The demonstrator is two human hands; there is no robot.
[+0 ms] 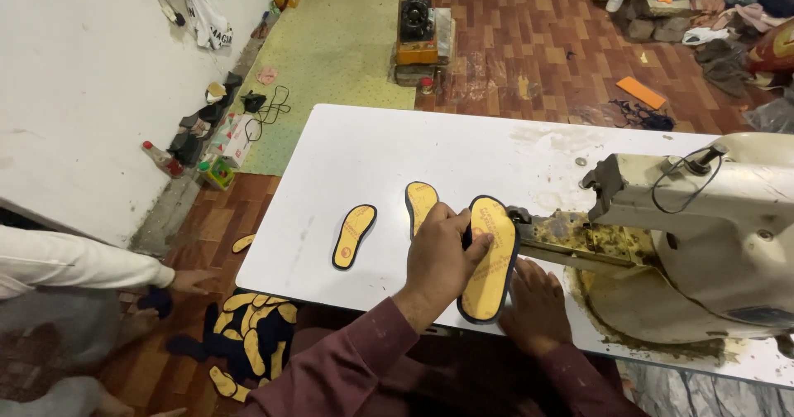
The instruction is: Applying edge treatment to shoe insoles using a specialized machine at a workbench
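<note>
My left hand (pixel 442 256) grips the yellow insole (pixel 490 257) at the machine (pixel 703 235) arm on the tabletop (pixel 372 152), my right hand (pixel 538 305) lies open beneath it, two more insoles (pixel 354 235) beside.

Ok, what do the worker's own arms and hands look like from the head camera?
Both arms wear long maroon sleeves of soft cloth, bunched a little at the wrists. The left hand and right hand are bare: no gloves, rings, watch or bracelets show. The white sleeve at the frame's left edge belongs to another person.
</note>
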